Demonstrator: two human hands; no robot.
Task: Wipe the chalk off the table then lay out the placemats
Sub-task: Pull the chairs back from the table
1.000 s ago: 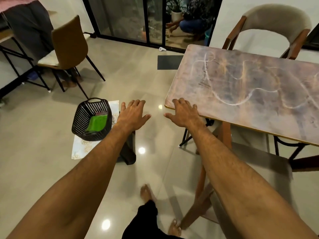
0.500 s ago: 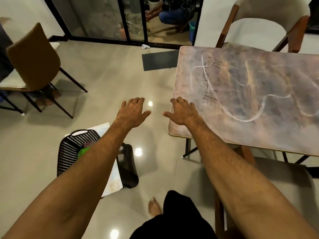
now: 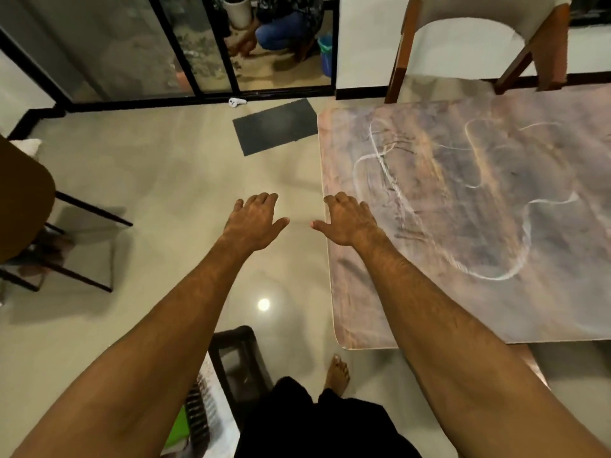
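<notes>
The table (image 3: 463,309) fills the right side, its mottled brown top marked with looping white chalk lines (image 3: 390,180). My right hand (image 3: 348,221) hovers open, palm down, over the table's left edge. My left hand (image 3: 253,221) is stretched out open over the floor, left of the table, holding nothing. At the bottom edge a black basket (image 3: 198,414) with something green (image 3: 178,428) inside peeks out from under my left forearm, resting on a pale patterned sheet (image 3: 216,408).
A low black stool (image 3: 239,358) stands by my bare foot (image 3: 337,373). A wooden chair (image 3: 476,38) sits behind the table, a brown chair (image 3: 23,200) at left. A dark mat (image 3: 276,128) lies before the glass door, where a person (image 3: 281,24) crouches outside.
My view has swung forward and down toward the table; the basket slid from mid-left to the bottom edge. Both hands stay open and outstretched, the right one over the table's edge.
</notes>
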